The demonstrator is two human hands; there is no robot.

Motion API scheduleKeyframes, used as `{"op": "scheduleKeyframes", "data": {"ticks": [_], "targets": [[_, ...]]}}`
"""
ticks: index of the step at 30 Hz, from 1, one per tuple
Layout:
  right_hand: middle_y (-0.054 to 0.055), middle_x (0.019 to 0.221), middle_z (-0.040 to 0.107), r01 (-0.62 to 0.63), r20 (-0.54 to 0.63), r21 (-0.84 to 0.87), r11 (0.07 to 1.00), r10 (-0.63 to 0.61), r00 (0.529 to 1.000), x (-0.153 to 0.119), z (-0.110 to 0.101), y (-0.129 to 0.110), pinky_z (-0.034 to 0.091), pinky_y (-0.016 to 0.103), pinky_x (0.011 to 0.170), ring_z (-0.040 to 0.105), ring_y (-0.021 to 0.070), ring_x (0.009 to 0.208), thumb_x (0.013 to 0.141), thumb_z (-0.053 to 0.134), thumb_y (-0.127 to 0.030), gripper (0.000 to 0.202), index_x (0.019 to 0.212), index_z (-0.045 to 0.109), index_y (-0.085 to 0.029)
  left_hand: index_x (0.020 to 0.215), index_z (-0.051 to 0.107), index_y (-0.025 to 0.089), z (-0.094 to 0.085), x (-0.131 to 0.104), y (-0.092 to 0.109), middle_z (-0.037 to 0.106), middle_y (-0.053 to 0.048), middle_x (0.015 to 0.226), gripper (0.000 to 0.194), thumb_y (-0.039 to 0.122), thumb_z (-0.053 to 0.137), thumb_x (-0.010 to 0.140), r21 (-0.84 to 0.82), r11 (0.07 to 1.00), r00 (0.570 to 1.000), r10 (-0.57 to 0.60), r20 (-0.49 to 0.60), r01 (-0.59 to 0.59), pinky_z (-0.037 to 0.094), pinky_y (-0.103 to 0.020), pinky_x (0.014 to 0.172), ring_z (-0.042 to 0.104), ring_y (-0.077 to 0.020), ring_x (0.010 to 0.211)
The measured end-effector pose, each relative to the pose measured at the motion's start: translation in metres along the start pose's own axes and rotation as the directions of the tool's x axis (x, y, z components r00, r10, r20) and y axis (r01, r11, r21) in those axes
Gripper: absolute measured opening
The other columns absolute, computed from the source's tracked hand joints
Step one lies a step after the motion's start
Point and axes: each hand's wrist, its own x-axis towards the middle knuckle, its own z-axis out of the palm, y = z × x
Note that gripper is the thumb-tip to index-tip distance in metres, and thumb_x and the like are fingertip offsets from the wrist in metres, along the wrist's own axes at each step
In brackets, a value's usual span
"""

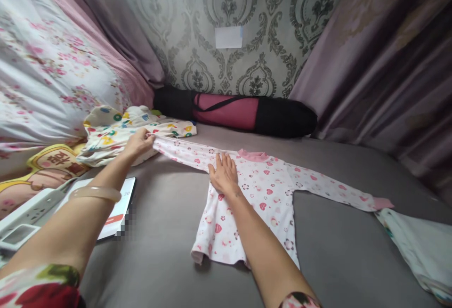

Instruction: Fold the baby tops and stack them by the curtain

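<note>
A small white long-sleeved shirt (264,190) with pink and red prints lies spread on the grey sheet, its pink collar towards the wall. My left hand (140,142) is closed on the end of the left-side sleeve and pulls it out straight; the cuff is mostly hidden in the fingers. Flat on the shirt's shoulder rests my right hand (224,172), fingers spread. The other sleeve stretches to the right, with its pink cuff touching a folded pale cloth (420,247).
Crumpled patterned clothing (106,133) lies beyond my left hand. A tablet (122,204), a power strip (31,214) and a yellow cushion (52,171) are at the left. Along the wall lies a black and pink bag (229,112), between curtains.
</note>
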Motion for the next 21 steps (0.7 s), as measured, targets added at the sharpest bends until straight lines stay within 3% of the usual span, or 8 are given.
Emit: {"op": "scheduleKeyframes", "data": {"ticks": [2, 5, 8, 11, 15, 18, 20, 21], "targets": [[0.011, 0.16, 0.021, -0.002, -0.003, -0.007, 1.0, 0.002, 1.0, 0.0, 0.0, 0.0, 0.004, 0.039, 0.117, 0.012, 0.0242, 0.148, 0.099, 0.027, -0.048, 0.063, 0.153, 0.028, -0.016, 0.111, 0.052, 0.01, 0.012, -0.001, 0.004, 0.062, -0.021, 0.106, 0.037, 0.038, 0.035, 0.093, 0.236, 0.972, 1.0, -0.004, 0.0, 0.004, 0.045, -0.041, 0.08, 0.06, -0.0321, 0.098], [0.012, 0.16, 0.022, 0.003, -0.006, -0.005, 1.0, -0.003, 1.0, 0.0, 0.0, -0.001, 0.004, 0.041, 0.117, 0.013, 0.0253, 0.148, 0.099, 0.028, -0.049, 0.061, 0.152, 0.031, -0.019, 0.115, 0.048, 0.011, 0.025, -0.008, 0.006, 0.062, -0.022, 0.111, 0.042, 0.041, 0.025, 0.097, 0.419, 0.907, 0.998, 0.033, 0.044, -0.049, 0.046, -0.043, 0.079, 0.06, -0.0351, 0.1], [0.012, 0.16, 0.022, 0.007, -0.01, 0.004, 1.0, -0.007, 1.0, 0.0, 0.001, 0.0, 0.005, 0.042, 0.117, 0.013, 0.0263, 0.148, 0.099, 0.029, -0.049, 0.061, 0.151, 0.032, -0.019, 0.113, 0.046, 0.012, 0.032, -0.013, 0.001, 0.062, -0.018, 0.106, 0.04, 0.041, 0.023, 0.098, 0.494, 0.861, 0.993, 0.106, 0.058, -0.121, 0.047, -0.041, 0.075, 0.061, -0.0331, 0.097], [0.012, 0.16, 0.023, 0.004, -0.007, 0.0, 1.0, -0.004, 1.0, 0.0, 0.001, 0.0, 0.006, 0.043, 0.117, 0.014, 0.0269, 0.148, 0.099, 0.029, -0.049, 0.061, 0.151, 0.033, -0.018, 0.111, 0.046, 0.01, 0.038, -0.01, -0.003, 0.063, -0.019, 0.099, 0.04, 0.041, 0.025, 0.098, 0.504, 0.857, 0.994, 0.081, 0.079, -0.11, 0.047, -0.041, 0.073, 0.061, -0.0344, 0.094], [0.013, 0.16, 0.023, 0.011, -0.006, -0.003, 1.0, -0.011, 1.0, 0.0, 0.001, 0.0, 0.007, 0.044, 0.118, 0.014, 0.0268, 0.148, 0.099, 0.029, -0.048, 0.061, 0.151, 0.033, -0.016, 0.113, 0.048, 0.004, 0.046, -0.005, 0.011, 0.058, -0.027, 0.113, 0.037, 0.033, 0.037, 0.092, 0.528, 0.844, 0.982, 0.169, -0.09, -0.097, 0.043, -0.05, 0.083, 0.052, -0.0415, 0.11], [0.013, 0.16, 0.023, 0.006, -0.005, -0.005, 1.0, -0.006, 1.0, 0.0, 0.001, 0.0, 0.008, 0.044, 0.118, 0.014, 0.0273, 0.147, 0.099, 0.029, -0.048, 0.062, 0.151, 0.032, -0.015, 0.112, 0.055, 0.007, 0.06, -0.019, 0.047, 0.057, -0.025, 0.12, 0.037, 0.03, 0.039, 0.089, 0.445, 0.859, 0.93, 0.342, -0.133, -0.253, 0.037, -0.055, 0.094, 0.047, -0.0412, 0.119], [0.013, 0.159, 0.023, 0.006, -0.011, -0.009, 1.0, -0.006, 1.0, 0.0, 0.002, 0.0, 0.008, 0.044, 0.118, 0.015, 0.0279, 0.147, 0.098, 0.029, -0.048, 0.062, 0.151, 0.033, -0.015, 0.11, 0.061, 0.013, 0.077, -0.037, 0.078, 0.063, -0.018, 0.115, 0.038, 0.033, 0.035, 0.091, 0.211, 0.845, 0.87, 0.487, 0.074, -0.491, 0.04, -0.046, 0.097, 0.055, -0.0332, 0.113], [0.014, 0.159, 0.024, 0.011, -0.009, -0.016, 1.0, -0.011, 1.0, 0.0, 0.002, 0.0, 0.007, 0.045, 0.118, 0.015, 0.0282, 0.147, 0.098, 0.03, -0.046, 0.062, 0.151, 0.033, -0.014, 0.113, 0.062, 0.016, 0.087, -0.046, 0.092, 0.065, -0.015, 0.114, 0.041, 0.035, 0.033, 0.092, 0.037, 0.808, 0.796, 0.569, 0.205, -0.588, 0.042, -0.04, 0.097, 0.058, -0.0289, 0.109]]}}
